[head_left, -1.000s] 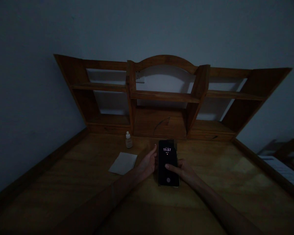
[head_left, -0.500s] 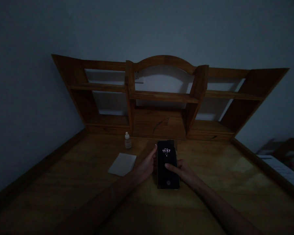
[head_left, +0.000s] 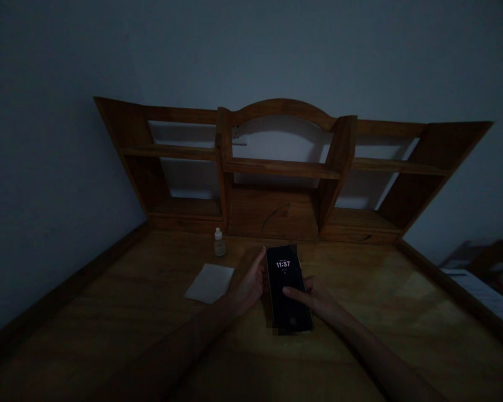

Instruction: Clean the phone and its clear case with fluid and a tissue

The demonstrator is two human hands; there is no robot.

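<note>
In both hands (head_left: pixel 250 286), phone (head_left: pixel 285 279); back hidden; small print (head_left: pixel 284 269) under clock (head_left: pixel 283 264) unreadable

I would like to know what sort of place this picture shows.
Probably a study corner in a home or dormitory, dimly lit. A wooden desk has a wooden shelf unit along its back, against a plain wall, and a wall socket shows through the shelving.

Bottle (head_left: pixel 219 247) left of phone (head_left: pixel 285 278)
</note>
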